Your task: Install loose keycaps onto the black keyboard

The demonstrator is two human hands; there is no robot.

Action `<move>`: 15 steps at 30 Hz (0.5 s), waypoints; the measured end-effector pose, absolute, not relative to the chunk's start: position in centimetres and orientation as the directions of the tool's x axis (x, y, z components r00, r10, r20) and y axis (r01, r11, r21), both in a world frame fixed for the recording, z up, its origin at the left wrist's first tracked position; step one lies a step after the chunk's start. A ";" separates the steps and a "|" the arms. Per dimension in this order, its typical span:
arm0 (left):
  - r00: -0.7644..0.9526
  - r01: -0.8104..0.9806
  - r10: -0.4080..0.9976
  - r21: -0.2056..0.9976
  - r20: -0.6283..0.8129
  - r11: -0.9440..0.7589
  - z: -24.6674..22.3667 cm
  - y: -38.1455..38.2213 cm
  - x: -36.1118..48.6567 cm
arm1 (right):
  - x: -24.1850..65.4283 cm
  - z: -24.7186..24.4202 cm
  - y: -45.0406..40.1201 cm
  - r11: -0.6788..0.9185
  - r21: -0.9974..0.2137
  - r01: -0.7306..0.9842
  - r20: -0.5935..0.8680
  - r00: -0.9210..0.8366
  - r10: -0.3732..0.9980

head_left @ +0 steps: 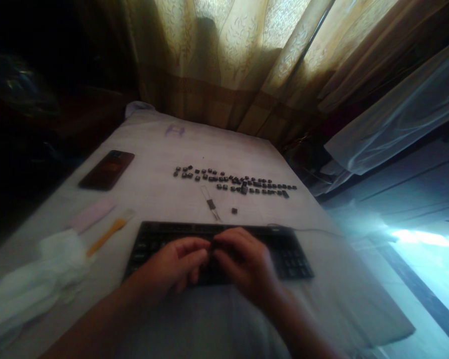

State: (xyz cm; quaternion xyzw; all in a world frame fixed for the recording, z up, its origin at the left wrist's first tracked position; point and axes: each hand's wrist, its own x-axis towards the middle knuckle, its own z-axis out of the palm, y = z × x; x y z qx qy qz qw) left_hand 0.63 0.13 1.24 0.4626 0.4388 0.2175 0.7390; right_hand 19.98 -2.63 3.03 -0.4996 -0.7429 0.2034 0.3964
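Note:
A black keyboard (pixel 149 230) lies across the near part of the table, and many of its keys in the middle are hidden by my hands. My left hand (pixel 177 264) and my right hand (pixel 247 257) meet just above it. Between their closed fingertips is a small dark piece (pixel 211 246), apparently a keycap, mostly covered and blurred. Beyond the keyboard, a wire keycap puller (pixel 211 203) rests beside a single loose keycap (pixel 234 211). Farther back, several black keycaps (pixel 258 184) are spread in uneven rows.
At the left lie a dark phone (pixel 108 170), a pink pad (pixel 93 214), a brush with a yellow handle (pixel 108 235) and a crumpled white cloth (pixel 48 271). A thin cable (pixel 314 230) runs right from the keyboard. Curtains (pixel 224 55) hang behind the cloth-covered table (pixel 217 139).

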 end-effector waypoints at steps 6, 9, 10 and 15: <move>0.353 0.156 0.825 0.897 -0.441 0.413 0.9 0.7 0.9 | 21.4 1.2 -0.7 0.210 -0.715 0.667 0.120 -0.178 0.977; 0.278 0.103 0.875 0.918 -0.396 0.383 1.2 1.2 0.4 | 21.8 0.8 0.0 0.198 -0.682 0.704 0.114 -0.166 0.980; 0.229 0.054 0.905 0.933 -0.358 0.355 1.4 1.4 -0.1 | 21.9 0.8 0.1 0.203 -0.670 0.714 0.120 -0.166 0.979; -0.033 -0.179 0.969 0.955 -0.244 0.234 2.4 2.7 -2.7 | 23.0 1.5 0.7 0.263 -0.619 0.740 0.098 -0.259 0.961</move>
